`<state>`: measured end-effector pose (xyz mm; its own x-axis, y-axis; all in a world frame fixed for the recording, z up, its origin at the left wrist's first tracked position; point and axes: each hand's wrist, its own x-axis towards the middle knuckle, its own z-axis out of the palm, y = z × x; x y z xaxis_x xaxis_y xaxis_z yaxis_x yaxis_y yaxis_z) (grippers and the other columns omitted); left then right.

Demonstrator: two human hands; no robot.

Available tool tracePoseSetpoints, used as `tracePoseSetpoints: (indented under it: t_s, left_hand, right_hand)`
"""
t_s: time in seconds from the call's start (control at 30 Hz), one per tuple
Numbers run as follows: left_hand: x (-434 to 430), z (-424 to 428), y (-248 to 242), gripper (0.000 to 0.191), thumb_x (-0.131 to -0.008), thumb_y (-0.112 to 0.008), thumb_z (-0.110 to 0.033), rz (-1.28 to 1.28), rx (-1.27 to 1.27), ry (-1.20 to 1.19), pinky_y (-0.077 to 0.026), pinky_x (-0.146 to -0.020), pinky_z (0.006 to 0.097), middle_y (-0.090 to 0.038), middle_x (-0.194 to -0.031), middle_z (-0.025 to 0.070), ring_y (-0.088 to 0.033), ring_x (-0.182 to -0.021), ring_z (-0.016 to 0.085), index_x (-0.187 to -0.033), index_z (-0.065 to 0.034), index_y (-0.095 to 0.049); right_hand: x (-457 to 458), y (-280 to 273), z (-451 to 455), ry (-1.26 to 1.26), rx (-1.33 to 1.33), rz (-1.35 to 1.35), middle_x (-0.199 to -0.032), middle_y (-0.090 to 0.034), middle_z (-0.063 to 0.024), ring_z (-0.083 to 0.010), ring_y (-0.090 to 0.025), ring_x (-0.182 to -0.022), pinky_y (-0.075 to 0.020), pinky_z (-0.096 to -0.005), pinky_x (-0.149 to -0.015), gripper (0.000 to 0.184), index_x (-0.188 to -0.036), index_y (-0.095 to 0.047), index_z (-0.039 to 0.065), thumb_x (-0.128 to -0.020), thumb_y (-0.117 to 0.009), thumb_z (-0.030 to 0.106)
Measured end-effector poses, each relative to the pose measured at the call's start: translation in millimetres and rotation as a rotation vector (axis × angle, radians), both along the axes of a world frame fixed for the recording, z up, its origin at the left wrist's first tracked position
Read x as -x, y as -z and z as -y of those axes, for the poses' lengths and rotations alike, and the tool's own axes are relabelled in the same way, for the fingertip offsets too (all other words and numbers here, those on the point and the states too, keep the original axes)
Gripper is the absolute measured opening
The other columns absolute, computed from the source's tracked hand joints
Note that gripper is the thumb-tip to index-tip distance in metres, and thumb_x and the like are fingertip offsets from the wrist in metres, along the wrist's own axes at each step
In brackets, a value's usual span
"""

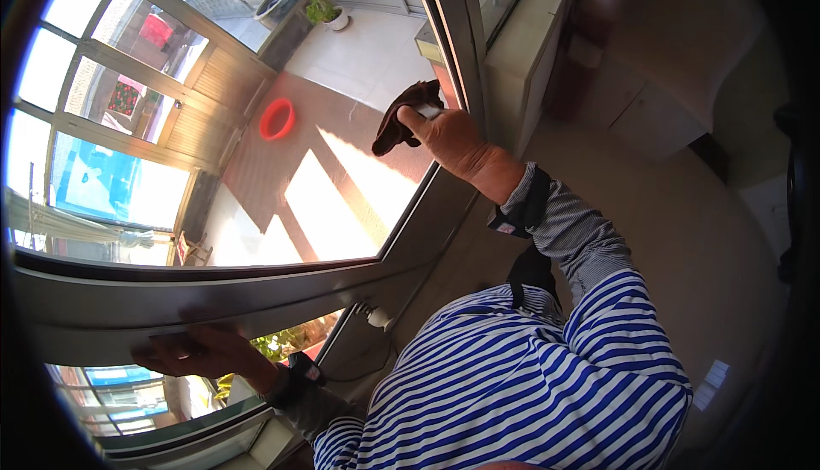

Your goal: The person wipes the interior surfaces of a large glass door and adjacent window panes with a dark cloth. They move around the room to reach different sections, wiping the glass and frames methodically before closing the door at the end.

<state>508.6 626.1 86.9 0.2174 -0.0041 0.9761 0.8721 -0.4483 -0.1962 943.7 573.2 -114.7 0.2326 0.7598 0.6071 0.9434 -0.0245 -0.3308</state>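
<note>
My right hand [451, 143] is closed on a dark brown cloth [403, 117], with a small white patch showing beside the thumb. The cloth lies against or just in front of a large glass pane [301, 181], close to its right frame edge [455, 34]. Low on the left, my left hand [205, 351] is in deep shadow. Its fingers stretch over the dark lower frame rail [211, 306], apparently resting on it, and nothing shows in them.
Through the glass appear a red plastic basin [277, 119], a potted plant [330, 15] and a panelled door [211, 95]. Below the rail, a white bulb-like fitting [378, 317] hangs near a dark cable [368, 374]. A pale sill [528, 53] juts out right of the frame.
</note>
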Motion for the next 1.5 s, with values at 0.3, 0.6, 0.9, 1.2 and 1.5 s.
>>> tracePoseSetpoints:
  t_s: [0.3, 0.6, 0.9, 1.2, 1.5]
  left_hand:
    - [2, 3, 3, 0.062, -0.106, -0.052, -0.051, 0.021, 0.07, -0.138, -0.049, -0.11, 0.0531, -0.026, -0.164, 0.0255, -0.037, -0.148, 0.044, -0.151, -0.0104, -0.042]
    - [7, 2, 4, 0.071, -0.105, -0.059, -0.042, -0.015, 0.045, -0.062, -0.04, -0.119, 0.0521, -0.03, -0.164, 0.0234, -0.035, -0.149, 0.043, -0.161, -0.0067, -0.032]
    - [7, -4, 3, 0.064, -0.106, -0.057, -0.045, -0.115, -0.081, -0.198, -0.039, -0.118, 0.0569, -0.036, -0.162, 0.0208, -0.038, -0.147, 0.045, -0.161, -0.0196, -0.035]
    - [8, -3, 1, 0.063, -0.107, -0.056, -0.043, -0.176, -0.14, -0.243, -0.039, -0.116, 0.0599, -0.037, -0.162, 0.0228, -0.04, -0.146, 0.047, -0.162, -0.0216, -0.034]
    - [10, -3, 2, 0.069, -0.107, -0.054, -0.045, -0.132, -0.072, -0.216, -0.038, -0.117, 0.0589, -0.031, -0.166, 0.0229, -0.036, -0.148, 0.047, -0.164, -0.0147, -0.03]
  right_hand:
    - [-71, 25, -13, 0.228, -0.069, -0.071, -0.087, -0.071, -0.0168, -0.0377, -0.072, -0.076, -0.0591, -0.0458, -0.06, 0.024, -0.119, -0.051, 0.013, -0.097, -0.056, 0.006]
    - [118, 90, 9, -0.052, 0.185, -0.327, -0.098, -0.068, -0.0207, -0.0404, -0.07, -0.083, -0.0584, -0.0455, -0.064, 0.03, -0.111, -0.051, 0.008, -0.09, -0.072, 0.011]
    - [169, 96, 20, -0.193, 0.24, -0.763, -0.105, -0.067, -0.0232, -0.0438, -0.069, -0.099, -0.0576, -0.0489, -0.081, 0.036, -0.115, -0.05, 0.004, -0.09, -0.075, 0.012]
    - [25, -127, -33, -0.069, -0.822, -0.599, -0.106, -0.067, -0.0281, -0.0475, -0.067, -0.097, -0.0557, -0.0459, -0.078, 0.036, -0.132, -0.053, 0.002, -0.1, -0.065, 0.013]
    - [16, -13, -19, 0.064, -0.461, -1.094, -0.08, -0.069, -0.0228, -0.0421, -0.069, -0.071, -0.0534, -0.0465, -0.061, 0.03, -0.129, -0.056, 0.001, -0.103, -0.063, 0.013]
